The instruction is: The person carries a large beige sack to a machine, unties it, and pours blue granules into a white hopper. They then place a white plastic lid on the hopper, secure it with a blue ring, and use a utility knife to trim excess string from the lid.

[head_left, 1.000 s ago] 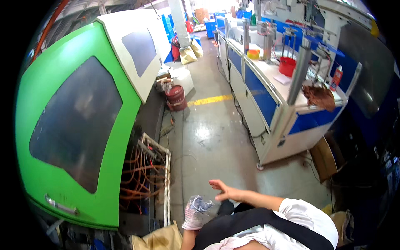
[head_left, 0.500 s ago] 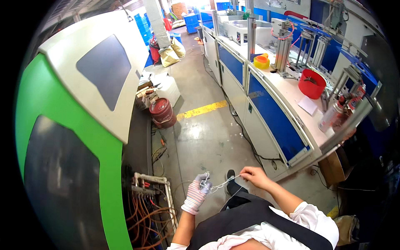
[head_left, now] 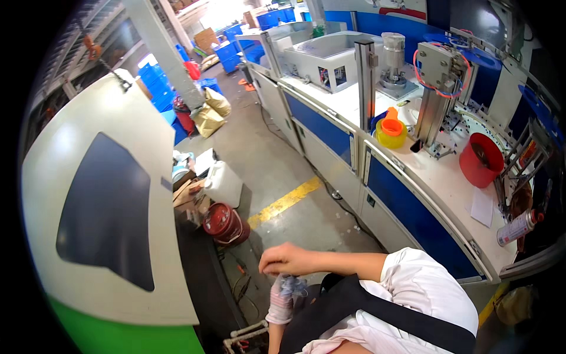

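My left hand (head_left: 279, 305) wears a pale striped knit glove with grey at the fingers and is held low in front of my body. A tangle of whitish string (head_left: 295, 287) lies at its fingers, blurred in places. My bare right hand (head_left: 285, 259) is just above the glove, its forearm crossing over from the right. Its fingers curl downward and look closed, as in the earlier frame, where they pinch the string's end. The right hand partly covers the gloved fingertips, and the stretch of string between the hands cannot be made out.
A cream and green machine (head_left: 118, 224) stands close on the left, a red lidded bucket (head_left: 226, 225) and a white jug (head_left: 224, 184) beyond it. Along the right runs a workbench (head_left: 424, 174) bearing a red bowl (head_left: 481, 160) and a spray can (head_left: 519, 228). Cables trail across the floor.
My right hand has moved left, from a stretched string out to the right to just above my gloved left hand. The view has turned and shifted closer to the bench.
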Demonstrator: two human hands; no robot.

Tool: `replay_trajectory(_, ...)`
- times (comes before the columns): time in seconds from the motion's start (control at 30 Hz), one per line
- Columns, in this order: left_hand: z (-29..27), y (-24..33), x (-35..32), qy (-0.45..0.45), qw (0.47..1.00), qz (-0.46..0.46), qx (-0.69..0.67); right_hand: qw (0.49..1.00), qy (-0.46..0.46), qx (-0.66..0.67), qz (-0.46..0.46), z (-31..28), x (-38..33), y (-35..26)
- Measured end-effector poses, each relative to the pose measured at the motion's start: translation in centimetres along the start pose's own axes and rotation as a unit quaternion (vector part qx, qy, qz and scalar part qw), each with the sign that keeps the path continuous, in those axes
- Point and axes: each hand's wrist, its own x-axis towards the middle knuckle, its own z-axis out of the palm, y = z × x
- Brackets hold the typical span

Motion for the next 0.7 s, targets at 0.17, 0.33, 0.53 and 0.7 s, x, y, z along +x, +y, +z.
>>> replay_trajectory(0.17,-5.0,0.5,13.7,0.024,0.962,0.157,-0.222,0.949,0.222,0.165,0.149,-12.0,4.4,11.8)
replay_trajectory(0.33,-5.1,9.2,30.0,0.047,0.920,0.011,-0.389,0.935,0.241,0.067,0.253,-16.9,8.3,18.5)
replay_trajectory(0.53,-4.6,11.0,49.1,-0.219,0.915,-0.060,-0.335,0.887,0.363,0.148,0.243,-27.8,9.7,21.0)
replay_trajectory(0.7,0.5,14.1,59.1,-0.249,0.930,-0.072,-0.260,0.812,0.544,0.097,0.186,-37.9,8.5,21.2)
